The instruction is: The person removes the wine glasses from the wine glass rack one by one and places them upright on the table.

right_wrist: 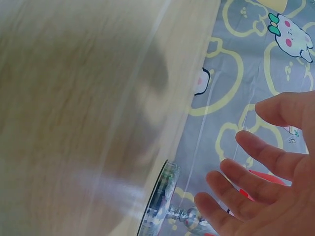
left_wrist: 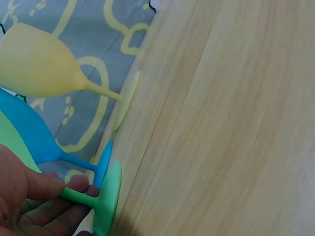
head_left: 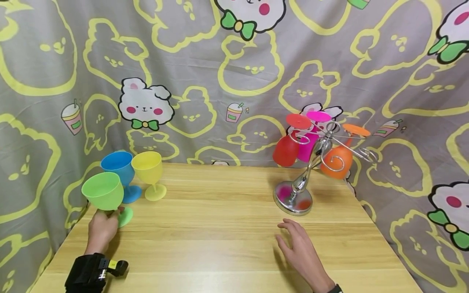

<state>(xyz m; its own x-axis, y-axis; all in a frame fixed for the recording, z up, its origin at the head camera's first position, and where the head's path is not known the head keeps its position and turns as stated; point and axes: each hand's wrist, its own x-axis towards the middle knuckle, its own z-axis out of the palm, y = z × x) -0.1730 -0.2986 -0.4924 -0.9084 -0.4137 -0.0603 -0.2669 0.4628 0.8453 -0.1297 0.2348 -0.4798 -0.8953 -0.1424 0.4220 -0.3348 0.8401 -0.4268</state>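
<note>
At the table's left, my left hand pinches the stem of a green plastic goblet between thumb and fingers. In the left wrist view the goblet's green base appears at or just above the tabletop; contact is unclear. Close behind stand a blue goblet and a yellow goblet, both upright. My right hand hovers over the right part of the table, fingers spread and holding nothing. Beyond it is a chrome goblet rack, where red, magenta and orange goblets hang upside down.
The wooden table spans between the hands. A grey patterned curtain encloses its back and sides. Curled wire arms of the rack stick out to the right, and its round chrome base rests on the table.
</note>
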